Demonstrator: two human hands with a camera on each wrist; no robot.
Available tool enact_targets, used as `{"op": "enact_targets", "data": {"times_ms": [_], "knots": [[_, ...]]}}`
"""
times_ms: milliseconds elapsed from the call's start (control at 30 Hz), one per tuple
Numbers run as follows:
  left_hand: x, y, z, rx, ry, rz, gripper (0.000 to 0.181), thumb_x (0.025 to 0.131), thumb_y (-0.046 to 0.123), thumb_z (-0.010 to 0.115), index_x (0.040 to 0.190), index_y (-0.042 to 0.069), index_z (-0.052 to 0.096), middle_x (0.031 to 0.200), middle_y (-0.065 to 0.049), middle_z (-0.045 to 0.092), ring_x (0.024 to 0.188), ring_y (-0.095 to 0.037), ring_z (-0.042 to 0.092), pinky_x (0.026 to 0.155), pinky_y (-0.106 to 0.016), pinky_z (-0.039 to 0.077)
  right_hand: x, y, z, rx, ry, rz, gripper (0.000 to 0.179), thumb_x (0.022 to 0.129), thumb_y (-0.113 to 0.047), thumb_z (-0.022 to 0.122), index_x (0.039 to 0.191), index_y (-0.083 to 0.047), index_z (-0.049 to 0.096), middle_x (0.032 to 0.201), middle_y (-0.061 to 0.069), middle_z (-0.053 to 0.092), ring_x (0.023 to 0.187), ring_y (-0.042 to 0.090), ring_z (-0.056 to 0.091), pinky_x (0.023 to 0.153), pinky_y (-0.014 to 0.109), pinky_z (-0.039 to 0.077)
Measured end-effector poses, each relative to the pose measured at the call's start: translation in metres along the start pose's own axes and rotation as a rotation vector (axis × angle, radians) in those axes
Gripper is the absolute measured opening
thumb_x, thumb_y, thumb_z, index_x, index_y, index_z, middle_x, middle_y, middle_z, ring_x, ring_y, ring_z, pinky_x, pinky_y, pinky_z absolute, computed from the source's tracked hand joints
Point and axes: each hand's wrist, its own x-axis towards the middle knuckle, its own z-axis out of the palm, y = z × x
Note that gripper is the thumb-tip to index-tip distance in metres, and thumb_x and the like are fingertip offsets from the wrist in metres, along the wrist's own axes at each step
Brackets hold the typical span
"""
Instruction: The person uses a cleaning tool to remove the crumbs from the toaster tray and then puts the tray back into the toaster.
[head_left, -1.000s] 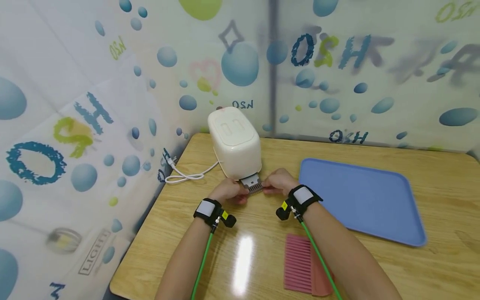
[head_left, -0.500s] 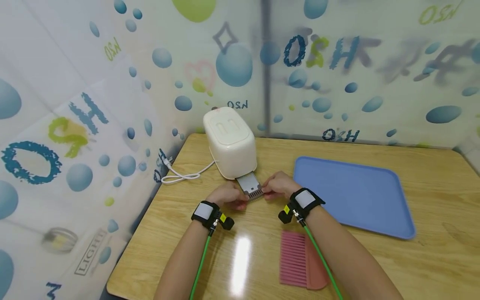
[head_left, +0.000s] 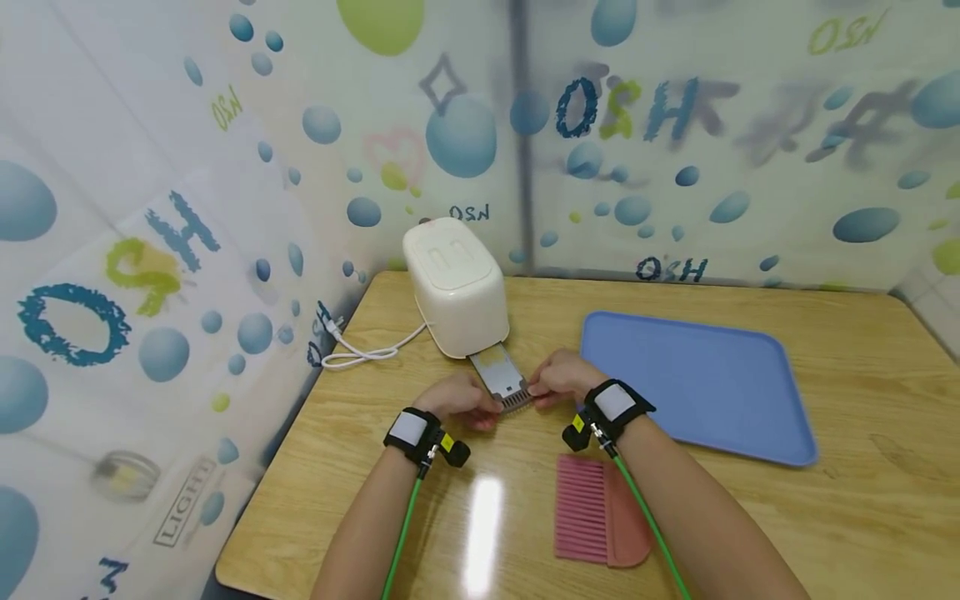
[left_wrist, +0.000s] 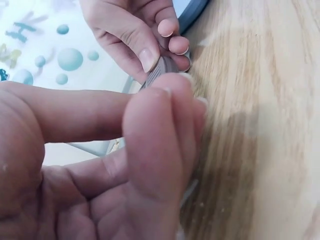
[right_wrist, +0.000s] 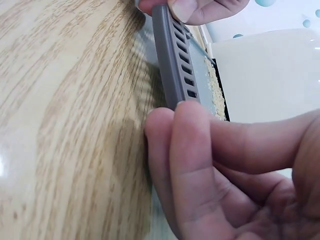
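A white toaster [head_left: 459, 287] stands at the back left of the table. From its lower front, a flat metal crumb tray [head_left: 491, 364] sticks out, edged by a grey slotted handle [right_wrist: 181, 60]. Pale crumbs [right_wrist: 215, 87] lie on the metal near the toaster in the right wrist view; the tray's far end is hidden inside. My left hand [head_left: 457, 400] pinches the left end of the handle between thumb and fingers. At the other end, my right hand [head_left: 561, 377] pinches it likewise. The handle is held low, close over the wood.
A blue rectangular tray [head_left: 690, 383] lies to the right, close to the right hand. Nearer me is a pink item [head_left: 600, 510], ribbed on one side and smooth on the other. The toaster's white cord [head_left: 367, 354] is bundled at left, near the patterned wall covering.
Both hands have drawn the crumb tray out of the toaster towards me, exposing more metal and a patch of crumbs. The head view has shifted slightly.
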Motion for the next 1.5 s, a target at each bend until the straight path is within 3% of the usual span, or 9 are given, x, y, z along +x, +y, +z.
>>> {"op": "enact_targets", "data": {"times_ms": [433,733,1100,1400,1500], "knots": [[-0.006,0.003,0.021,-0.017,-0.039,0.007,0.009,0.087,0.002,0.073,0.086,-0.007,0.071,0.071,-0.011,0.069,0.058,-0.014,0.065,0.056,-0.024,0.054,-0.020,0.006,-0.010,-0.038,-0.016,0.001,0.027,0.093,0.010,0.064,0.118,0.019,0.062,0.111,0.027,0.062,0.068,0.014,0.069,0.070,0.026,0.059],[-0.006,0.004,0.032,-0.004,-0.058,0.029,0.009,0.088,0.003,0.074,0.087,-0.005,0.070,0.073,-0.010,0.068,0.058,-0.014,0.064,0.055,-0.023,0.054,-0.031,0.010,-0.017,-0.091,-0.033,0.002,0.028,0.093,0.009,0.066,0.119,0.018,0.063,0.107,0.024,0.066,0.067,0.013,0.068,0.068,0.026,0.059],[-0.004,0.007,0.047,0.009,-0.083,0.012,0.009,0.086,0.002,0.075,0.083,-0.003,0.069,0.072,-0.010,0.067,0.058,-0.015,0.064,0.054,-0.024,0.054,-0.044,0.017,-0.028,-0.146,-0.081,0.002,0.029,0.094,0.007,0.065,0.121,0.018,0.061,0.111,0.026,0.066,0.071,0.014,0.071,0.071,0.028,0.059],[-0.004,0.016,0.050,0.028,-0.137,0.050,0.011,0.089,0.004,0.072,0.083,-0.004,0.070,0.071,-0.009,0.067,0.057,-0.013,0.064,0.055,-0.023,0.054,-0.056,0.018,-0.039,-0.177,-0.083,-0.007,0.032,0.096,0.002,0.065,0.125,0.016,0.061,0.116,0.026,0.066,0.074,0.017,0.073,0.078,0.034,0.058],[-0.004,0.021,0.047,0.043,-0.147,0.079,0.017,0.092,0.006,0.070,0.088,-0.010,0.070,0.070,-0.008,0.067,0.057,-0.011,0.063,0.056,-0.023,0.053,-0.059,0.017,-0.044,-0.202,-0.074,-0.012,0.033,0.098,-0.002,0.065,0.126,0.013,0.061,0.107,0.019,0.071,0.072,0.016,0.073,0.082,0.035,0.058]]}}
